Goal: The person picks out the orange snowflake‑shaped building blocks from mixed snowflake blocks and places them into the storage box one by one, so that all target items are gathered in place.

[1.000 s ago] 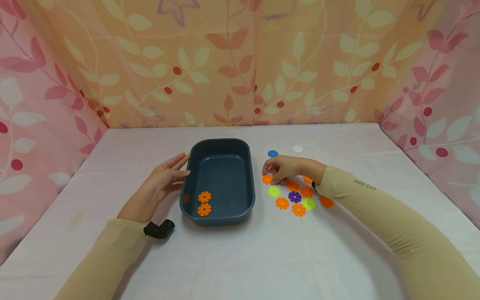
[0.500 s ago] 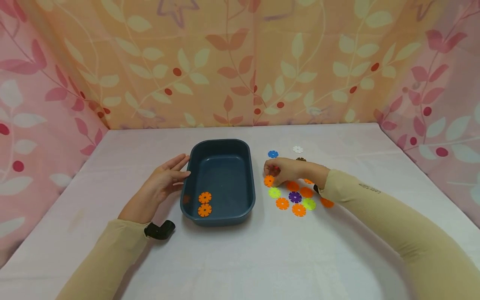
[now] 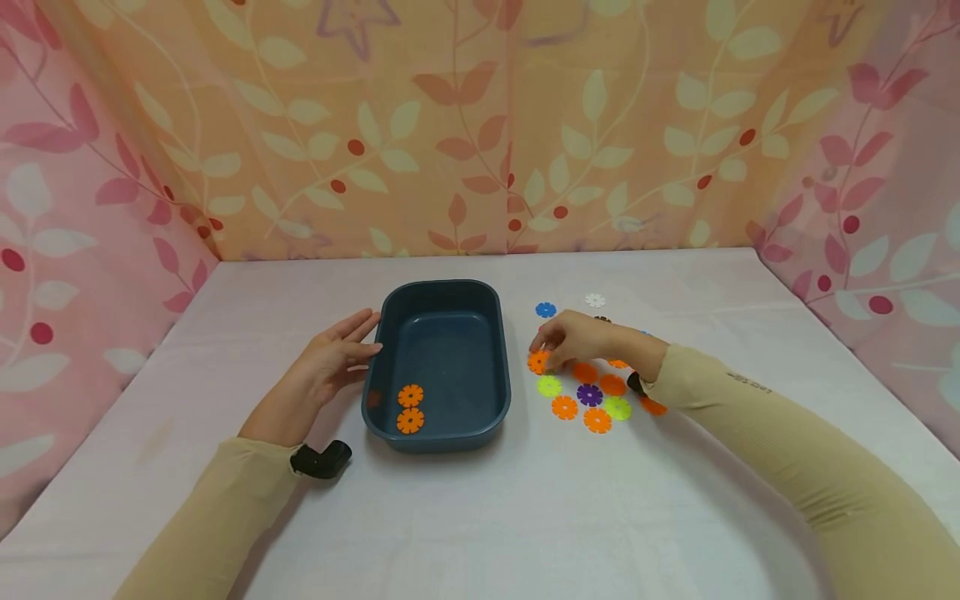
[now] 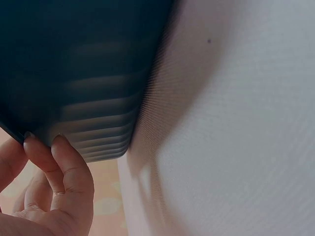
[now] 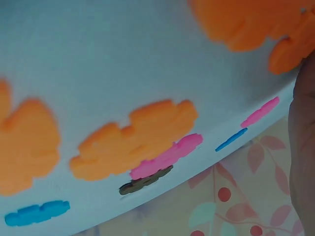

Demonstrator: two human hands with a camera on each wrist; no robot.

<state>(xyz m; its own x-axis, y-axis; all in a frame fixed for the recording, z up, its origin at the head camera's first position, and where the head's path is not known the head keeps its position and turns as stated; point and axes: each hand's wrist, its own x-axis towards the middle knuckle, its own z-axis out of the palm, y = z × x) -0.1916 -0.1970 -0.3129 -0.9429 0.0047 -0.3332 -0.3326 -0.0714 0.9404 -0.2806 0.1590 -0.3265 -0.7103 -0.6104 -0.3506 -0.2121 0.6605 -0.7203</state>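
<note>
My right hand (image 3: 579,337) pinches an orange notched plastic disc (image 3: 537,362) at the right of the dark blue tub (image 3: 450,439). In the right wrist view part of the hand (image 5: 302,142) fills the right edge, with an orange disc (image 5: 288,56) against it. My left hand (image 3: 324,367) rests its fingertips on the tub's left rim, its fingers loosely extended. The left wrist view shows those fingertips on the tub's outer wall (image 4: 98,98). Two orange discs (image 3: 410,408) lie on the tub's floor, near its front left corner.
Around my right hand lie more notched discs: yellow-green (image 3: 549,386), purple (image 3: 589,395), blue (image 3: 546,310), white (image 3: 595,300), brown (image 3: 602,319) and several orange ones (image 3: 597,420). Pink ones (image 5: 167,157) show in the right wrist view. A patterned curtain (image 3: 450,125) encloses the white-covered table (image 3: 480,525).
My right fingers have shifted slightly, and the orange disc at their tips has moved a little rightward and now tilts. The left hand and the tub stay in place.
</note>
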